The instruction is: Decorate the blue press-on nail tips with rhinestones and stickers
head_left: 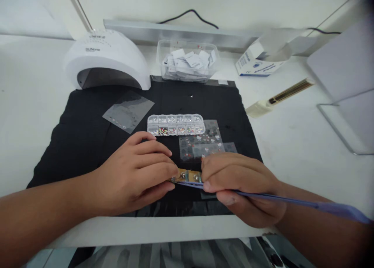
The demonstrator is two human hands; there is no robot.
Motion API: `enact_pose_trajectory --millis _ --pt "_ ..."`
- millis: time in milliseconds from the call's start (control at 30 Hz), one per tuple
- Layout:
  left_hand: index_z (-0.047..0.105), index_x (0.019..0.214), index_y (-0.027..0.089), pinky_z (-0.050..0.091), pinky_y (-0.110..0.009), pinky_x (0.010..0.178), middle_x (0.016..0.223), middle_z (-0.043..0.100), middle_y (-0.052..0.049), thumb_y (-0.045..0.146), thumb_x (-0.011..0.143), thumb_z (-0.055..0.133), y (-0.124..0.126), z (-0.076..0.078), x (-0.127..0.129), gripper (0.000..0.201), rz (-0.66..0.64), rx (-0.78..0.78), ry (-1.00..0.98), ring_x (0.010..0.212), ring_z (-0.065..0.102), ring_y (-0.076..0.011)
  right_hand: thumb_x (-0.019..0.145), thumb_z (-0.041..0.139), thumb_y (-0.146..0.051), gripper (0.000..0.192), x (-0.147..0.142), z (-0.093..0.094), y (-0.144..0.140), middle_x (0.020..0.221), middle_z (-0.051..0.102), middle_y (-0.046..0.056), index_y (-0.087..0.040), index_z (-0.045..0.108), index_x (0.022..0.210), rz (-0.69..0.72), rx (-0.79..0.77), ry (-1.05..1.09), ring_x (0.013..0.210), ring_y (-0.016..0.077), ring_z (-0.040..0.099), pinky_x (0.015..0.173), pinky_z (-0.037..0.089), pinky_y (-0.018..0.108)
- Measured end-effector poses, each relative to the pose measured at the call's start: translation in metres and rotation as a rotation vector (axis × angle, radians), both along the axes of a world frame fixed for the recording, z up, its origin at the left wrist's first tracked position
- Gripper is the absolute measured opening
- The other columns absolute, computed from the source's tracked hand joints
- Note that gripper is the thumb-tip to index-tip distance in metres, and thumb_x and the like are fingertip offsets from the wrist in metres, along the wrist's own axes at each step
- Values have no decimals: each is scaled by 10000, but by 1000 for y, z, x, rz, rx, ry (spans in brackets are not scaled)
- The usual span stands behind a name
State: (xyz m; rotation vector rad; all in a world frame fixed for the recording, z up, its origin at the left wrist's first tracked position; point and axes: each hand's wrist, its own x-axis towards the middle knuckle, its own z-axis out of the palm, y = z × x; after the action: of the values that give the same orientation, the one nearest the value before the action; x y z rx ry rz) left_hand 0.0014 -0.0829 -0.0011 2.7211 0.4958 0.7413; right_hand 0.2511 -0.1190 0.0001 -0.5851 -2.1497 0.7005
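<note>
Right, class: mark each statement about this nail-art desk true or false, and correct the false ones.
1. The left hand holds one end of a small tan strip. True.
2. The right hand holds a red pen. False: it holds a thin blue tool.
3. The gem box lies on the black mat. True.
4. The lamp stands at the right of the mat. False: it stands at the mat's far left corner.
5. The clear tub beyond the mat holds small white packets. True.
6. The sticker sheets lie on the white table. False: they lie on the mat, just beyond the right hand.
</note>
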Motion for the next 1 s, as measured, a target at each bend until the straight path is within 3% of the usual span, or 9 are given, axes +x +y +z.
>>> enact_pose_trajectory --millis 667,1000 --pt "586 1023 170 394 -408 994 947 749 -4 191 908 637 -1 -1 0 127 -1 -19 1 995 656 -197 1001 408 -178 205 0 3 2 821 670 55 -123 596 941 31 -8 -5 796 133 635 810 571 277" --pt "572 1012 179 395 -406 1003 968 745 -6 186 904 631 0 -1 -1 123 -2 -45 15 998 658 -193 935 522 -168 163 -5 -10 6 737 623 71 -116 672 972 92 -312 384 647 148 587 580 510 313"
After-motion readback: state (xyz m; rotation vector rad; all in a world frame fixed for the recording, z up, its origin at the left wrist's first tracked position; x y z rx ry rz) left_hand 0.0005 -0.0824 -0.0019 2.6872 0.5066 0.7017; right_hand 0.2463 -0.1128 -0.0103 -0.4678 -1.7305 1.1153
